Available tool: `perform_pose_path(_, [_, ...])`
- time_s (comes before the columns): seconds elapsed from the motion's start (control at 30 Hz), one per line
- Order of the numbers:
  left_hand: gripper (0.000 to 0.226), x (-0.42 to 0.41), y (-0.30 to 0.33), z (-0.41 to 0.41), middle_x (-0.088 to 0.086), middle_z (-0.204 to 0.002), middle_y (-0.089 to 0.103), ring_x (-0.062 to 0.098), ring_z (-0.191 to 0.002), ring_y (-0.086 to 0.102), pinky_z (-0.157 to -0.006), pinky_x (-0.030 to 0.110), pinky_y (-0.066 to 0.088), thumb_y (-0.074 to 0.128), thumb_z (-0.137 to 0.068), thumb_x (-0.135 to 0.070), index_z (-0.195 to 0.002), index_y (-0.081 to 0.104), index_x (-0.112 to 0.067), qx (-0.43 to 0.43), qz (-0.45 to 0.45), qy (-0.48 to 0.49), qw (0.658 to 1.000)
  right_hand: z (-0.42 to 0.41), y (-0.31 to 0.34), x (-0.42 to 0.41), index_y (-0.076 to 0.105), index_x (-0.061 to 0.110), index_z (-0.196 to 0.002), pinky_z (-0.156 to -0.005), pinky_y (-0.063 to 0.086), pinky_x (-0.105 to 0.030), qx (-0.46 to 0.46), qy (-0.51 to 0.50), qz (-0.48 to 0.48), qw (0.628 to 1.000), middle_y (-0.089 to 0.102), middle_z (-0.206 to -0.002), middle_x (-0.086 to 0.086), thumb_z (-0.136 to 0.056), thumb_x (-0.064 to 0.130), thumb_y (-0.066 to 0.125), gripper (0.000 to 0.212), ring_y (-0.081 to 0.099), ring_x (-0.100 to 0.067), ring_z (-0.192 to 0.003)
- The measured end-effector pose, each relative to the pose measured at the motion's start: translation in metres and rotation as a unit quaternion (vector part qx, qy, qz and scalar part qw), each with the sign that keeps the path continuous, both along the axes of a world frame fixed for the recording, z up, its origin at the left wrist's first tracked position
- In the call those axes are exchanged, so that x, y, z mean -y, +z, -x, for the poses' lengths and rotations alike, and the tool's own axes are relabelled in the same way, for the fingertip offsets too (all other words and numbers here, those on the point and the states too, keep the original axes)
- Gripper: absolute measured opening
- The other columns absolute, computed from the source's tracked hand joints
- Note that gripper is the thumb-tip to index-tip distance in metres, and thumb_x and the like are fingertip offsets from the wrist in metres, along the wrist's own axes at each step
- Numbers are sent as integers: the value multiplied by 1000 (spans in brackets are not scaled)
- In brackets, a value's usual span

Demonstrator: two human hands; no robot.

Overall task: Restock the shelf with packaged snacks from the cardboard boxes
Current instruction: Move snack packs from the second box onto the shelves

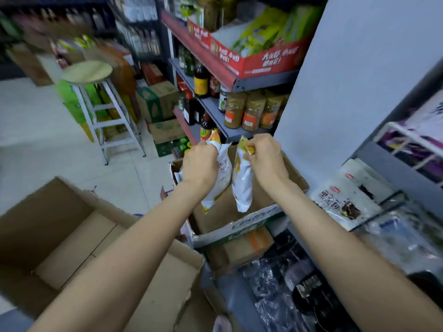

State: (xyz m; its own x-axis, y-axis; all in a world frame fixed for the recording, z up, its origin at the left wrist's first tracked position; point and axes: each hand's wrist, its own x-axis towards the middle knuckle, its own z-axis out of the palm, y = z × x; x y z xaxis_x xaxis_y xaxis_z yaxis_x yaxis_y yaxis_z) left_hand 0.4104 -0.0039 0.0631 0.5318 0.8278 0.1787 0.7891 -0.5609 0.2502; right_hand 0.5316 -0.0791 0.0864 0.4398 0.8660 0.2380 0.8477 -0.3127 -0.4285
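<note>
Grocery shelving [239, 80] stocked with sauce bottles [201, 82] and spice jars [253, 111] lines the aisle behind a person reaching forward with both arms. Left hand [200, 164] grips the top of a white-and-yellow snack packet [221, 178]; right hand [265, 155] pinches the top of a second snack packet [242, 185] just beside it. Both packets hang below the hands, over an open cardboard box [294, 176]. A larger cardboard box [60, 226] lies open at lower left, near a round stool [87, 71].

Red box [261, 59] w/ "大龙虾 小龙虾"; bread pack [335, 200]: "黑麦包".
</note>
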Motion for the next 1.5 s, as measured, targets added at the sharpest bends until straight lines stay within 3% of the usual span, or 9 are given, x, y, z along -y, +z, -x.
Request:
perform_pose_path(0.13, [41, 48, 60, 38, 5, -70, 34, 29, -69, 42, -51, 32, 25, 54, -81, -2, -57, 23, -12, 9, -58, -17, 998, 46, 53, 55, 72, 2, -94, -66, 33, -19, -53, -42, -121, 990, 68, -102, -13, -86, -1, 58, 16, 61, -26, -95])
perform_pose_path(0.27, [40, 111, 111, 76, 1, -63, 24, 26, -57, 33, -46, 29, 13, 53, -81, -3, -55, 25, -12, 25, -112, -44, 992, 86, 103, 136, 76, 14, -95, -82, 44, -16, -98, -89, -215, 967, 74, -98, -3, -85, 2, 62, 21, 66, -17, -94])
perform_pose_path(0.5, [22, 236, 187, 101, 12, -92, 56, 33, -88, 56, -61, 33, 30, 54, -91, -23, -76, 51, -8, 76, -150, -166, 972, 128, 169, 279, 75, 14, -95, -94, 48, -35, -80, -157, -322, 930, 72, -97, 2, -83, -9, 48, 37, 65, -17, -101])
perform_pose_path(0.67, [23, 327, 225, 87, 11, -102, 57, 33, -96, 55, -70, 35, 36, 55, -92, -26, -96, 64, -5, 119, -154, -250, 949, 113, 203, 396, 73, 11, -84, -68, 45, -20, -103, -267, -426, 858, 61, -70, 3, -89, 9, 61, 13, 60, -17, -72])
perform_pose_path(0.73, [24, 365, 236, 75, 12, -103, 58, 33, -99, 54, -76, 38, 40, 55, -92, -27, -98, 66, -7, 148, -160, -277, 936, 104, 211, 444, 49, 18, -54, -49, 26, -22, -99, -307, -451, 832, 33, -52, 3, -91, 17, 61, 39, 31, -11, -52])
perform_pose_path(0.83, [24, 428, 249, 54, 14, -103, 58, 35, -103, 52, -80, 41, 39, 55, -92, -26, -94, 66, -4, 191, -149, -316, 917, 93, 219, 519, 21, 20, -56, -50, 12, -28, -113, -335, -497, 792, 15, -56, 2, -94, 19, 57, 53, 15, -9, -52])
perform_pose_path(1.2, [35, 659, 273, -27, 4, -59, 40, 32, -70, 50, -58, 36, 32, 57, -92, -27, -66, 50, -3, 268, -29, -360, 893, 24, 233, 784, 26, 21, -63, -57, 20, -28, -115, -392, -553, 726, 23, -65, 3, -101, 21, 41, 41, 21, -9, -58])
perform_pose_path(1.33, [38, 714, 280, -43, 17, -68, 60, 33, -68, 54, -62, 40, 40, 57, -91, -30, -67, 55, -1, 273, -10, -359, 892, 6, 241, 841, 21, 19, -63, -55, 18, -26, -103, -408, -558, 716, 19, -64, 2, -102, 19, 37, 42, 18, -11, -57])
perform_pose_path(1.5, [41, 749, 287, -58, 14, -70, 57, 34, -70, 55, -57, 33, 32, 58, -91, -31, -60, 45, -6, 267, -16, -350, 898, -17, 253, 882, 24, 18, -62, -51, 24, -21, -58, -455, -570, 682, 24, -63, 4, -103, 15, 34, 42, 20, -8, -56])
